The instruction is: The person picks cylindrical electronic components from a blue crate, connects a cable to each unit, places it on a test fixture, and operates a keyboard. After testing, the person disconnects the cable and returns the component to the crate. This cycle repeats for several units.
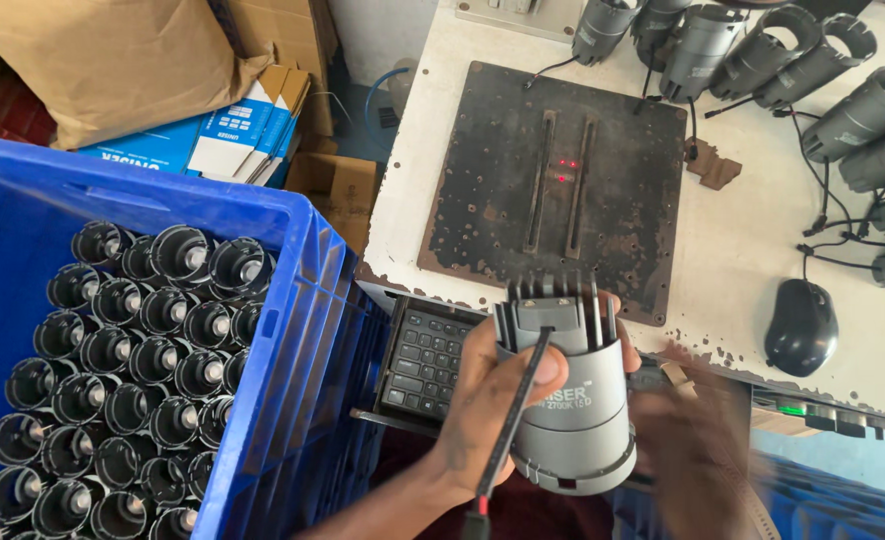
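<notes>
Left hand [483, 400] grips grey finned housing [571, 400] — white label.

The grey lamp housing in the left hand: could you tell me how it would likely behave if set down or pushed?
The lamp housing is round-bodied, so on its side it would probably roll. Its finned top suggests metal, likely heavy for its size. The black cable hanging from it looks floppy and might snag.

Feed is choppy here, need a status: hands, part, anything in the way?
Left hand grips grey lamp housing, black cable under thumb. Right hand blurred beside it. Keyboard below; nothing blocking.
</notes>
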Demonstrator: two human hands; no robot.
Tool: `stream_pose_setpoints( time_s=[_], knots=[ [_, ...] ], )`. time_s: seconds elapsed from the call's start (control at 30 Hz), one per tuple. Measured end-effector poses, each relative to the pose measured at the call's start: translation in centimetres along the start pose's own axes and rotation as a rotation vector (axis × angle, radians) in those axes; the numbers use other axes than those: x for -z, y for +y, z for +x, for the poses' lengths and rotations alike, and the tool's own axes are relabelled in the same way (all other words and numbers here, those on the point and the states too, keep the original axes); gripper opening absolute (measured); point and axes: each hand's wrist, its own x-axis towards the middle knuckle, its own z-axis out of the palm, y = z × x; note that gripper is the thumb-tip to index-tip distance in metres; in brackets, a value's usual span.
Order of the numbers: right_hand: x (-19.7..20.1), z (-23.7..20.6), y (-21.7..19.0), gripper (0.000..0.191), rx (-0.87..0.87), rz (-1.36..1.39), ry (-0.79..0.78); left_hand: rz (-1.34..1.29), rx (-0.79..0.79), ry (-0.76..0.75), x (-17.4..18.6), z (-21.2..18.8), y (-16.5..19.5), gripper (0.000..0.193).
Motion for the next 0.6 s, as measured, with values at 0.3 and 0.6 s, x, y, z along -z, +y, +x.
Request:
stream_pose_setpoints(
  time_s=[0.3,0.6],
  knots=[
    [4.9,-3.6,-2.7,0.025,0.485,0.045,-0.185,0.077,0.039,0.002,-1.3,-0.9,0.6,0.061],
    [4.3,-4.2,-3.0,0.016,0.499,-0.161,-0.351,0.074,0.044,0.025,-1.9,-1.7,0.3,0.055]
  ],
)
